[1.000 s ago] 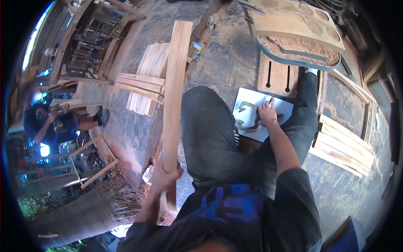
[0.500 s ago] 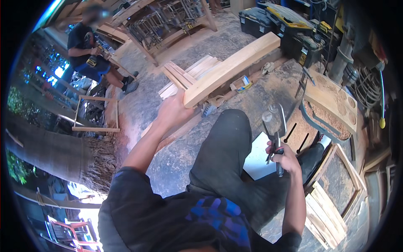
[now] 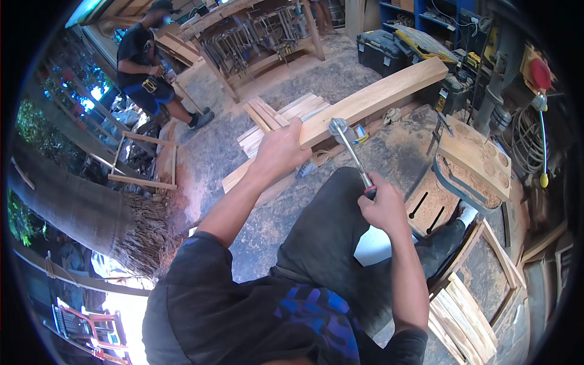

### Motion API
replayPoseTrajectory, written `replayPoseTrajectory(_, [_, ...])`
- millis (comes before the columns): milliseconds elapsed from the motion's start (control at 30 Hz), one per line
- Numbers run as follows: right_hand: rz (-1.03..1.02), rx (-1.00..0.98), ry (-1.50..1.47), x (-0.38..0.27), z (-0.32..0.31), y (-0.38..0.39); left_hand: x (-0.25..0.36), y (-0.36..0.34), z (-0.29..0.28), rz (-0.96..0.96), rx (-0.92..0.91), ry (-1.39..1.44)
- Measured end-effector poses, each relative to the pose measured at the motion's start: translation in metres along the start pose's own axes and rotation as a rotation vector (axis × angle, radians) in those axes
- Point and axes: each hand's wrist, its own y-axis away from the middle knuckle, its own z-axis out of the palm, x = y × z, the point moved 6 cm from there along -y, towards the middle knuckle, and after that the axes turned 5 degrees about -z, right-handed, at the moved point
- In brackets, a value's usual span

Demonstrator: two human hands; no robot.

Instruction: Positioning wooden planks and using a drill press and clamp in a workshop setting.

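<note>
A thick pale wooden beam (image 3: 377,97) slants up to the right in front of me. My left hand (image 3: 280,149) is closed around its near end. In my right hand (image 3: 383,207) is a locking C-clamp (image 3: 353,153), gripped by its handle, which shows a red and black part. Its shiny metal arm points up and left, and the round jaw end overlaps the beam's lower edge beside my left hand. Whether the jaw touches the wood, I cannot tell. Thinner wooden strips (image 3: 286,118) lie on the ground behind the beam.
Black toolboxes (image 3: 380,52) stand at the far right. On the right are a wooden block with round recesses (image 3: 474,152), a wooden frame (image 3: 480,243) and loose slats (image 3: 462,316). Another person (image 3: 143,67) stands at the far left near a second frame (image 3: 143,161). A tree trunk (image 3: 79,213) lies left.
My right hand has raised the clamp up and left from beside my knee to the beam, turning it edge-on. My left hand and the beam have shifted slightly right in the picture.
</note>
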Motion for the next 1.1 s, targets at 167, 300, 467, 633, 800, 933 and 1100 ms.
replayPoseTrajectory(167, [0.002,0.041,0.005,-0.006,0.002,-0.006,0.010,0.001,-0.003,0.021,0.002,0.001])
replayPoseTrajectory(300, [-0.006,0.049,0.003,-0.007,0.003,-0.008,0.013,0.004,-0.004,0.039,0.017,-0.026])
replayPoseTrajectory(467, [-0.045,0.091,-0.006,-0.008,0.005,-0.007,0.012,0.003,-0.003,0.021,0.026,-0.033])
replayPoseTrajectory(633, [-0.020,0.082,-0.068,-0.006,0.014,-0.004,0.010,0.005,-0.002,0.018,0.050,-0.056])
replayPoseTrajectory(800, [-0.025,0.079,-0.058,-0.005,0.023,-0.004,0.003,0.009,0.002,0.019,0.076,-0.061])
replayPoseTrajectory(933, [-0.041,0.101,-0.069,-0.003,0.032,-0.004,-0.003,0.012,0.006,0.018,0.088,-0.060])
replayPoseTrajectory(1100, [-0.024,0.112,-0.097,-0.001,0.041,-0.007,-0.007,0.012,0.010,-0.014,0.058,-0.064])
